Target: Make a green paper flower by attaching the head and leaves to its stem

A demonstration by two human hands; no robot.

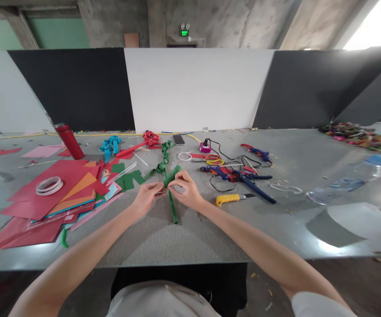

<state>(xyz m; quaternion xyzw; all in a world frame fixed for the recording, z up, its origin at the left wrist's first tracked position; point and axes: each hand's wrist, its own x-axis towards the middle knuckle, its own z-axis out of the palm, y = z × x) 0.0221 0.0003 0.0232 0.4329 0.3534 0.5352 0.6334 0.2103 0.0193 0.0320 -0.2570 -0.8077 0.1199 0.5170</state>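
Between two hands [167, 193], one green paper strip [172, 176] is pinched.

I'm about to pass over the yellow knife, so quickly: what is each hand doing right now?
Left hand: closed, pinching the green paper strip.
Right hand: closed, fingertips pinching the same strip.

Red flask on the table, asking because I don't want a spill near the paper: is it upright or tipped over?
Upright: the red flask stands on its base on the table, with its capped end up.
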